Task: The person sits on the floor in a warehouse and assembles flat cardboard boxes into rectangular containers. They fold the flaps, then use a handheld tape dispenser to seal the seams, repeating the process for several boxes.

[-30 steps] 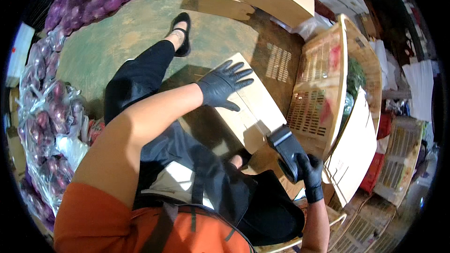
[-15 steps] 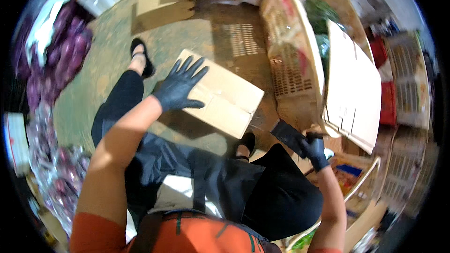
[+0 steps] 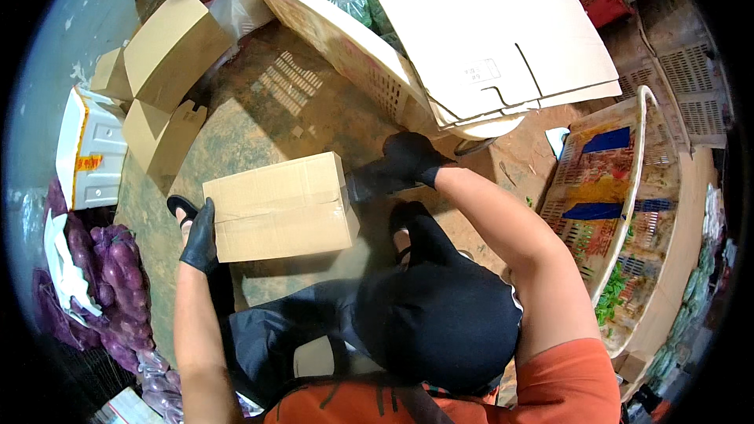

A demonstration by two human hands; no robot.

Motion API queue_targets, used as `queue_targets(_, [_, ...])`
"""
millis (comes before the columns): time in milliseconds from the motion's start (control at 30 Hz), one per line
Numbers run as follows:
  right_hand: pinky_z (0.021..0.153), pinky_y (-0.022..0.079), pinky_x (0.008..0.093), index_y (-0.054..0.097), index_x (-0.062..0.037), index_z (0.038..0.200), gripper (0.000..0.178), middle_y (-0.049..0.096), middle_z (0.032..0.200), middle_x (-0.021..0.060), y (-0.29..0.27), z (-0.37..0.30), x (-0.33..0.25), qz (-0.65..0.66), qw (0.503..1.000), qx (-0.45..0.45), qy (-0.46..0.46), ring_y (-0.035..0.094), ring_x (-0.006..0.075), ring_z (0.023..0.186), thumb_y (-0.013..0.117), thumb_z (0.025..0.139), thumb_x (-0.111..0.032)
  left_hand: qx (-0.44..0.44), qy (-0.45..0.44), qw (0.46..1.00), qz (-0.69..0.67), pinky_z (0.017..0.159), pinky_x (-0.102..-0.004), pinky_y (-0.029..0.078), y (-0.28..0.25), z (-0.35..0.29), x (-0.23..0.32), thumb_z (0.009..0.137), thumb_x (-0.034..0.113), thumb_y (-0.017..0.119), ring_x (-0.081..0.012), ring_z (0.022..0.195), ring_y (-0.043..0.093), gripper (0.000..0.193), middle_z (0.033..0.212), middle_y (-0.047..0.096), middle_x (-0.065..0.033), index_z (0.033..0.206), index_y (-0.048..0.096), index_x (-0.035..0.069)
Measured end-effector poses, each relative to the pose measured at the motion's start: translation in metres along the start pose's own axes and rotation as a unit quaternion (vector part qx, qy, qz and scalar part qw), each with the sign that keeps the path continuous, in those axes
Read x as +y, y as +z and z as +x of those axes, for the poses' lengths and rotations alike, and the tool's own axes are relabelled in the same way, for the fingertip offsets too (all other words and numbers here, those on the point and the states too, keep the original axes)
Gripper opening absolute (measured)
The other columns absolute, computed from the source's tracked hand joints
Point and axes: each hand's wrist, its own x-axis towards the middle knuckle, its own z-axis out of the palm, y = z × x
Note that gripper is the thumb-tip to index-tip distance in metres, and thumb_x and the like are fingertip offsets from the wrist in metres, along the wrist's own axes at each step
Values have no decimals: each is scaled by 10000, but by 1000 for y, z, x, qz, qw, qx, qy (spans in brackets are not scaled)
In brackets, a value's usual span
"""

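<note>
A closed brown cardboard box (image 3: 275, 224) lies lengthwise before my knees, with a taped seam along it. My left hand (image 3: 202, 242), in a black glove, grips its left end, fingers straight and together along that side. At the opposite end, my black-gloved right hand (image 3: 410, 159) is closed round a dark, flat cleaver-shaped tool (image 3: 363, 180). The tool's broad part is at the box's right end; shadow and blur hide whether it touches. Most of the right fingers are turned away from view.
Open cardboard boxes (image 3: 169, 55) and a white foam box (image 3: 93, 149) stand far left, above net bags of purple onions (image 3: 118, 283). Flat cardboard (image 3: 487, 23) lies over a large crate (image 3: 338, 47) of bagged greens. Another crate (image 3: 636, 212) stands right.
My left hand has gone from spread over the box to its left end. The box now lies more level in view. My right hand has brought the dark tool to the box's right end.
</note>
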Motion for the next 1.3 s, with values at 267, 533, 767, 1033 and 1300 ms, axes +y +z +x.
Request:
queue_targets(267, [672,453,371,617,3,765,515,595,754,202,53,38,64,-13,993,112,35,585,312,754,528,678,-497,-114,-109,979,-133,799,-381,443,4,7,-23,816,495,425,-249,949,526,605,1136,475,-162,1235,348,65])
queue_targets(533, [681,456,357,582,-48,915,394,592,859,174,108,9,26,-4,967,225,-116,571,298,804,498,731,-386,-172,-182,962,-112,823,-356,432,-17,28,-146,833,470,412,-244,995,504,568,1133,488,-137,1207,383,44])
queue_targets(767, [679,451,399,556,-91,990,401,592,932,143,93,14,-10,-115,959,-59,-253,580,292,803,463,752,-400,-182,-119,971,-103,801,-309,444,-62,-24,-98,830,517,358,-230,922,538,599,1110,506,-136,1150,446,17])
queue_targets(1033, [532,462,391,364,-61,1195,576,581,658,182,-78,-48,-214,-154,908,282,-270,582,321,605,550,727,-340,-28,350,923,-160,898,-409,350,-142,-87,101,843,387,425,-226,1053,407,446,1140,409,-84,1151,396,66])
queue_targets(1300, [546,446,311,481,-74,1136,565,571,623,105,-94,-107,-221,7,915,330,-232,579,203,575,643,678,-362,-1,265,949,-172,807,-391,404,-44,-85,110,846,316,453,-273,976,469,417,1117,472,-123,1177,394,69])
